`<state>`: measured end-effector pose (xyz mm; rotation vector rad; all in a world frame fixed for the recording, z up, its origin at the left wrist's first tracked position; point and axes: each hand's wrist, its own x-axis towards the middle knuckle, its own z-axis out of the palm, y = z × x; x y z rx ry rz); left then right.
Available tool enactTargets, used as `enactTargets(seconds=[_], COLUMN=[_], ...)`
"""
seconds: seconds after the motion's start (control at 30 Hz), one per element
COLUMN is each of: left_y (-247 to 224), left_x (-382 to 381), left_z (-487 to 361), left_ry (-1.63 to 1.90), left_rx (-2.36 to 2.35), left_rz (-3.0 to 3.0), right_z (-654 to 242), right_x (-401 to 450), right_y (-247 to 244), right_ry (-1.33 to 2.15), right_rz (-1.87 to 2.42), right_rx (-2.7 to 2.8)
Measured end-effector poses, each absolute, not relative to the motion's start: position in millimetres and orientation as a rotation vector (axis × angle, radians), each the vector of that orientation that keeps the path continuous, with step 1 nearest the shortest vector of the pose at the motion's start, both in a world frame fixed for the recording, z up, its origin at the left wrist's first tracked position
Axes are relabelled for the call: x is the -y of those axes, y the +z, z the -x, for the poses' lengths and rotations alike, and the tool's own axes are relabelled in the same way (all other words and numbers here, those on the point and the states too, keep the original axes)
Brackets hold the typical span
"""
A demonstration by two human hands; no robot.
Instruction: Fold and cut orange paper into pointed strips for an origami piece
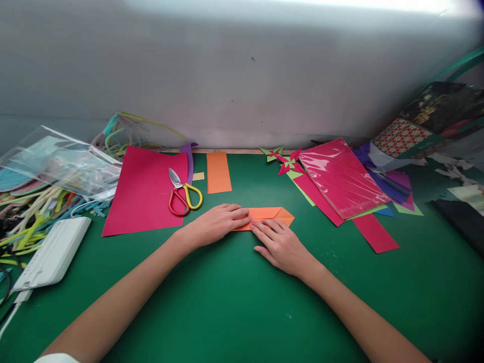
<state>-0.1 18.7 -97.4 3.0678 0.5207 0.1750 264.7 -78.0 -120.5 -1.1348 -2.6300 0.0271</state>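
An orange folded paper strip (pixel 267 213) lies flat on the green table, its right end folded to a point with a crease showing. My left hand (pixel 217 224) rests over its left end with the fingers stretched out flat, covering that end. My right hand (pixel 279 247) presses its fingertips on the lower edge near the middle, fingers extended and thumb apart. Beyond my left hand lies another orange strip (pixel 219 173). Scissors (pixel 181 191) with one red and one yellow handle rest, blades slightly apart, on a red paper sheet (pixel 141 194).
At the left are a white power bank (pixel 53 252) with a cable, a clear plastic bag (pixel 71 161) and a heap of coloured pipe cleaners (pixel 34 217). Red-and-green paper stars (pixel 289 162) sit by a wrapped red paper pack (pixel 342 179) on the right. A wall closes off the back.
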Motion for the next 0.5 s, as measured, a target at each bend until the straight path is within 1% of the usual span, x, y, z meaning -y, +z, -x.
enactTargets(seconds=[0.27,0.5], left_y=[-91.1,-91.8], left_x=[-11.1,-10.6], left_z=[-5.7,-6.3], left_ry=[0.119,0.120], left_rx=[-0.578,-0.589], left_rz=[-3.087,-3.094], right_z=[-269.3,-286.8], right_x=[77.2,67.3], right_y=[-118.9,-122.1], right_ry=[0.110,0.053], right_rz=[1.195,1.380], right_rx=[2.515,2.451])
